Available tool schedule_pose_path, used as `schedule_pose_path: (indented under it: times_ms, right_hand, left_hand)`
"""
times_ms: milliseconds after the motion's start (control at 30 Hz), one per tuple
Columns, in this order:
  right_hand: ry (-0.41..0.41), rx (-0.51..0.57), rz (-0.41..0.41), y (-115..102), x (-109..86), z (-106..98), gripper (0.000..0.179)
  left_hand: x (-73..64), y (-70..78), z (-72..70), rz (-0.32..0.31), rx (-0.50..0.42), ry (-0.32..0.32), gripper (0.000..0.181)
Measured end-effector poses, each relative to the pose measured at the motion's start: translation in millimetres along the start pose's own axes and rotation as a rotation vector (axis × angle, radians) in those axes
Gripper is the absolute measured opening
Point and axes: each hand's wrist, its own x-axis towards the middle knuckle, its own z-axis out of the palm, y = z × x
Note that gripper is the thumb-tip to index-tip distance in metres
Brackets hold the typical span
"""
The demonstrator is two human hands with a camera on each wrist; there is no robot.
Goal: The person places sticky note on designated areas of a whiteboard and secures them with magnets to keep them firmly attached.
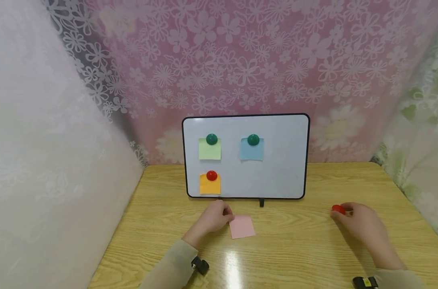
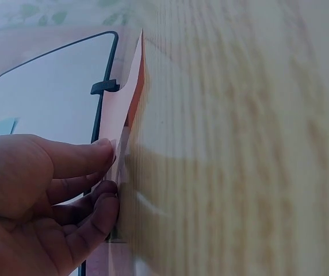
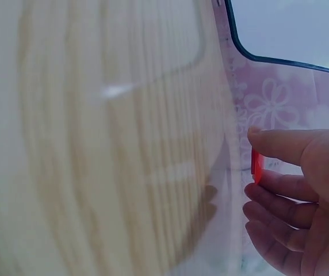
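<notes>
My left hand (image 1: 214, 217) pinches the left edge of a pink sticky note (image 1: 242, 227) between thumb and fingers, low over the table. In the left wrist view the note (image 2: 131, 92) stands away from the tabletop at a slant. Off to the right, my right hand (image 1: 365, 222) holds a round red magnet (image 1: 338, 209) between thumb and fingertips. The right wrist view shows the magnet (image 3: 257, 165) edge-on, clear of the table. Behind the hands stands a whiteboard (image 1: 284, 160) with a black frame.
On the board, green magnets hold a light green note (image 1: 209, 151) and a blue note (image 1: 252, 152). Below the green one, a red magnet (image 1: 211, 175) holds an orange note (image 1: 209, 188). A black foot (image 1: 261, 202) juts from the board's base onto the wooden table (image 1: 287, 249).
</notes>
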Motion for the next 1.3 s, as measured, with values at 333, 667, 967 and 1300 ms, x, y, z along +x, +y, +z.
schedule_pose_path:
  times_ms: [333, 667, 967, 1300]
  right_hand:
    - [0.015, 0.016, -0.018, -9, -2.3, 4, 0.079]
    - [0.016, 0.030, -0.017, -18, -2.0, 6, 0.078]
    - [0.020, 0.044, -0.041, -24, -0.9, 9, 0.075]
    - [0.028, 0.082, -0.070, -31, -0.1, 19, 0.071]
  left_hand:
    - [-0.6, -0.7, 0.4, -0.033, -0.056, -0.012, 0.011]
    - [1.8, -4.5, 1.9, -0.002, -0.112, 0.089, 0.007]
    - [1.9, -3.2, 0.8, 0.021, -0.149, 0.170, 0.005]
    - [0.0, -1.7, 2.4, 0.011, -0.212, 0.203, 0.006]
